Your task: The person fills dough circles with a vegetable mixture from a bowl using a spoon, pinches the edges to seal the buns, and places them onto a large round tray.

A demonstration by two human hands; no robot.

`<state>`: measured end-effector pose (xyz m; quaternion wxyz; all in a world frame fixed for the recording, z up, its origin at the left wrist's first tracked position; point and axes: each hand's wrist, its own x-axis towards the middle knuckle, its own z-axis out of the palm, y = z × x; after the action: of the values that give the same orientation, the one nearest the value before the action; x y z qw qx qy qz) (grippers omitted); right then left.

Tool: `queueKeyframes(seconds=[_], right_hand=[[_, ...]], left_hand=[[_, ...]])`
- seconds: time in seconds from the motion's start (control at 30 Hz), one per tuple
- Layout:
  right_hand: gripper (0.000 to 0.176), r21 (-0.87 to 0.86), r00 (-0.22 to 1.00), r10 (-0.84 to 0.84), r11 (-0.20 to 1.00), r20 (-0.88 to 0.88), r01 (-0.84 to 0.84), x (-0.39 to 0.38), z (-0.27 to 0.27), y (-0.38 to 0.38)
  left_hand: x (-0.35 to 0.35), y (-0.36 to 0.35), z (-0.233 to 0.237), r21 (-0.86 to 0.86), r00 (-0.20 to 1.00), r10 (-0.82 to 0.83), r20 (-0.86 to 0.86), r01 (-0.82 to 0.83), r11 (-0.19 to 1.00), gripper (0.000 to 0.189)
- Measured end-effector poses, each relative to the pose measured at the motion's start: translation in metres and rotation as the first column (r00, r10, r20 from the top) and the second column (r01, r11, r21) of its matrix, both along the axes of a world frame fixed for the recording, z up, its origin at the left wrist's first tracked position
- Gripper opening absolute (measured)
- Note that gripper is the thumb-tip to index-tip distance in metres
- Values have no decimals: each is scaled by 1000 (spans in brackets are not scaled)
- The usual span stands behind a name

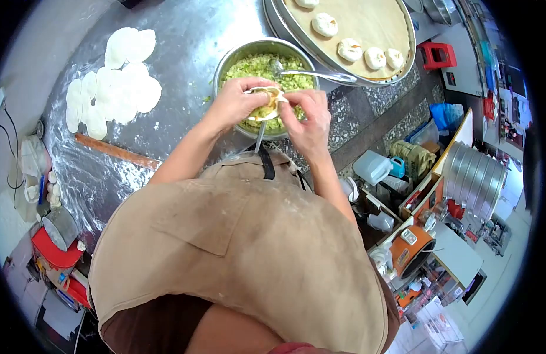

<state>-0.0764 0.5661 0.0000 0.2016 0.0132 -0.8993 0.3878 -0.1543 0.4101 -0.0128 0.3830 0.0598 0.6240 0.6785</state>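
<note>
Both hands meet over a metal bowl (pixel 226 62) of chopped green filling (pixel 255 66). My left hand (pixel 234 103) cups a round dough wrapper (pixel 272 103) loaded with filling. My right hand (pixel 308 115) pinches the wrapper's edge with thumb and fingers. A flat utensil handle (pixel 259 138) sticks down from under the left hand toward my tan apron. A metal spoon (pixel 311 74) rests in the bowl with its handle pointing right.
Several flat dough rounds (pixel 117 82) lie on the floured steel counter (pixel 190 41), with a wooden rolling pin (pixel 117 152) below them. A large round tray (pixel 367 26) at the top holds several shaped buns (pixel 349 50). Floor clutter, containers and a stack of metal trays (pixel 473 177) fill the right.
</note>
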Motion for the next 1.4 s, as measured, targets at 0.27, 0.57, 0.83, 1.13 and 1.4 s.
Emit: queueKeyframes(seconds=[0.27, 0.57, 0.83, 1.13, 1.4], right_hand=[[14, 52, 989, 83, 995, 124, -90, 10, 10, 2], [10, -318, 975, -44, 941, 218, 113, 10, -3, -5], [10, -346, 990, -92, 930, 104, 123, 13, -11, -26], [11, -100, 996, -81, 991, 44, 85, 9, -8, -13], [14, 47, 997, 9, 999, -76, -6, 14, 6, -10]], left_hand=[[-13, -9, -3, -139, 951, -265, -157, 244, 960, 29], [-1, -19, -6, 555, 930, -109, 350, -113, 824, 56], [34, 7, -30, 202, 949, 275, 153, -302, 932, 49], [27, 3, -15, 285, 905, 179, 385, -301, 910, 33], [25, 3, -9, 190, 968, 164, 192, -201, 961, 25]])
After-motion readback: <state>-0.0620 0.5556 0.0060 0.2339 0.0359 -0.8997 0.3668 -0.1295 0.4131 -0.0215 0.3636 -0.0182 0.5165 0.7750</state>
